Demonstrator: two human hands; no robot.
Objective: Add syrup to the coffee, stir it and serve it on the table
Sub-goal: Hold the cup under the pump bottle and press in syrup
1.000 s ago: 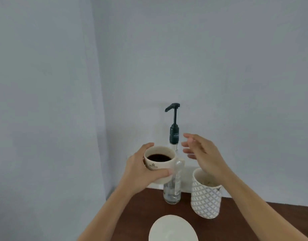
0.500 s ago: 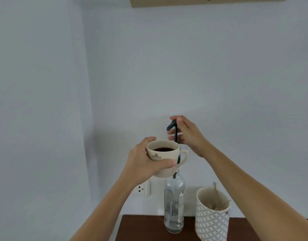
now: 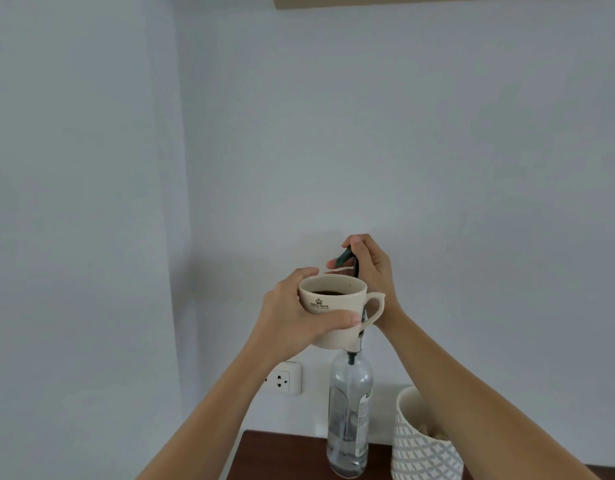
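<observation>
My left hand (image 3: 292, 320) holds a cream coffee cup (image 3: 337, 306) with dark coffee in it, raised in front of the syrup bottle's neck. The cup's handle points right. The clear glass syrup bottle (image 3: 349, 414) stands on the dark wooden table (image 3: 282, 455). Its black pump head (image 3: 346, 256) sits just above the cup's rim, spout pointing left over the coffee. My right hand (image 3: 372, 268) rests on top of the pump head, fingers wrapped around it.
A white cup with a grey diamond pattern (image 3: 424, 445) stands right of the bottle, something pale inside it. A wall socket (image 3: 283, 379) is on the wall behind my left forearm. A wooden shelf edge (image 3: 403, 0) runs along the top.
My right hand went from hovering beside the bottle to the pump head and closed over it. My left hand lifted the cup up under the spout. My view tilted upward.
</observation>
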